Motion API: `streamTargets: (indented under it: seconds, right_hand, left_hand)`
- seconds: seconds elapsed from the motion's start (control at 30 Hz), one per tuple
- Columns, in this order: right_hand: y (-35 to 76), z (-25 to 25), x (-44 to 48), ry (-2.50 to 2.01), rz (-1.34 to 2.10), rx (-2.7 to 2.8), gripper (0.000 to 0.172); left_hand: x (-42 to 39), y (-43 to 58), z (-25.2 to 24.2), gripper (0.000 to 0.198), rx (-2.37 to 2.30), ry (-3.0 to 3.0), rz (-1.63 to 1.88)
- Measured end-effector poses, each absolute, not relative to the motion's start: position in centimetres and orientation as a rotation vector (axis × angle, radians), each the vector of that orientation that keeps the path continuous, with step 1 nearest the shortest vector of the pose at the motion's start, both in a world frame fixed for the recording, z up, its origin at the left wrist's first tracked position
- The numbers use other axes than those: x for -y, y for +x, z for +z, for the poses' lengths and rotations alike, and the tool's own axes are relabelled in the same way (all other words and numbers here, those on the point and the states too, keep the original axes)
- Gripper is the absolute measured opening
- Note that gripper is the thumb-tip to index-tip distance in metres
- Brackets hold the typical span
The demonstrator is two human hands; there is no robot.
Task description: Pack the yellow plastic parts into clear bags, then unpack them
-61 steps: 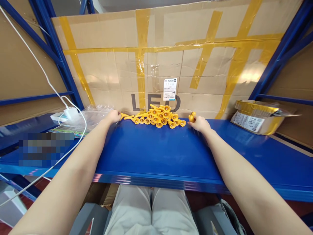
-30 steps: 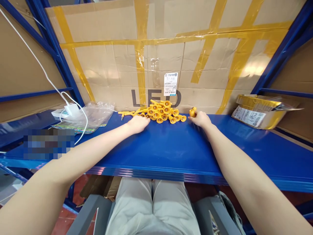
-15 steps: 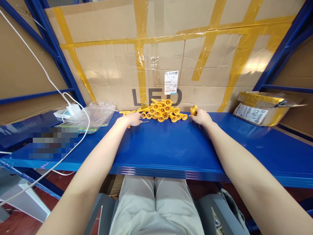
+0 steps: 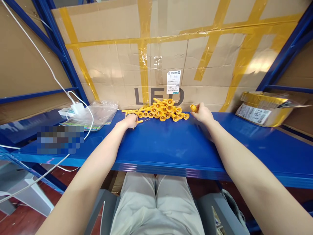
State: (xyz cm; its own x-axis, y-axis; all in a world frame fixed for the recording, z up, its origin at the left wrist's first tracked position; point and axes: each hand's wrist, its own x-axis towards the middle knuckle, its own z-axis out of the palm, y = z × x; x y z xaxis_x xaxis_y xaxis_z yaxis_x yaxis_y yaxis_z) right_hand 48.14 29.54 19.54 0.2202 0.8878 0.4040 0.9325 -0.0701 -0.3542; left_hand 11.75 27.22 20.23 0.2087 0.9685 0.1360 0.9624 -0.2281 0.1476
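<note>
Your right hand (image 4: pixel 204 114): grip pinching yellow peg (image 4: pixel 194 108) beside pile (image 4: pixel 162 111), shelf (image 4: pixel 171 147) back | left hand (image 4: pixel 130 121): grip closed on second peg (image 4: pixel 139 121) | light, stiff, probably slick plastic; hold the stem.

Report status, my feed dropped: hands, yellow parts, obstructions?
Left hand grips spring-tipped yellow piece. Right hand pinches yellow cap. Yellow pile between them, against cardboard. Nothing blocking.

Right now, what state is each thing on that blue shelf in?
left hand, closed on a small yellow piece, resting on the shelf
right hand, closed on a yellow part
yellow pile, loose heap
plastic bag, lying flat
charger, cable attached
package, wrapped in yellow tape
cardboard, upright, taped
</note>
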Motion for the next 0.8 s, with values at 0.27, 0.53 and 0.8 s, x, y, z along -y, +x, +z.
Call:
streamTargets:
  seconds: [0.27,0.53,0.8]
  right_hand:
    - [44.8,22.1,-28.0,-1.709,-0.212,1.834,0.029]
    - [39.4,23.1,-24.8,-1.370,-0.214,2.268,0.029]
    - [38.0,21.9,-24.3,-1.331,-0.203,2.460,0.029]
  left_hand:
    - [-27.5,12.3,20.4,0.015,-1.937,2.610,0.657]
    - [-26.2,14.2,20.6,0.018,-1.652,2.673,0.827]
    - [-25.4,15.1,20.8,0.015,-1.485,2.723,0.804]
